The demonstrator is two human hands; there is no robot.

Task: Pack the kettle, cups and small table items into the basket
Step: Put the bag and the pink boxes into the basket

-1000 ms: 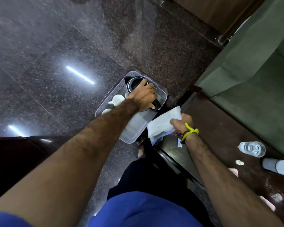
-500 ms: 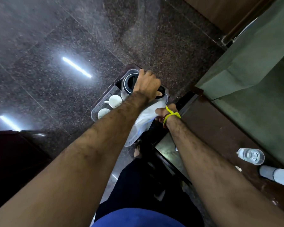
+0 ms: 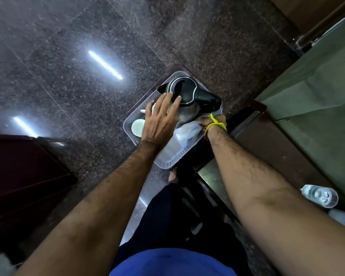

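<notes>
A grey perforated basket (image 3: 167, 163) stands on the dark granite floor. Inside its far end is a steel kettle (image 3: 187, 92) with a black lid and handle. A white cup (image 3: 137, 126) sits at the basket's left side; a second cup is mostly hidden under my left hand (image 3: 161, 121). That hand hovers with fingers spread, fingertips at the kettle's lid edge, holding nothing. My right hand (image 3: 212, 120), with a yellow band at the wrist, reaches into the basket beside the kettle's handle and pinches the top of a white bag (image 3: 185, 133) lying in the basket. Its fingers are largely hidden.
A dark wooden table (image 3: 267, 156) runs along the right, with a clear water bottle (image 3: 319, 196) and a white object (image 3: 343, 218) on it. Behind it is a green sofa (image 3: 317, 92). Dark maroon furniture (image 3: 18, 176) stands on the left. My foot (image 3: 173, 176) is beside the basket.
My left hand has let go of the kettle's handle and moved left over the cups with fingers spread. My right hand has brought the white bag down into the basket.
</notes>
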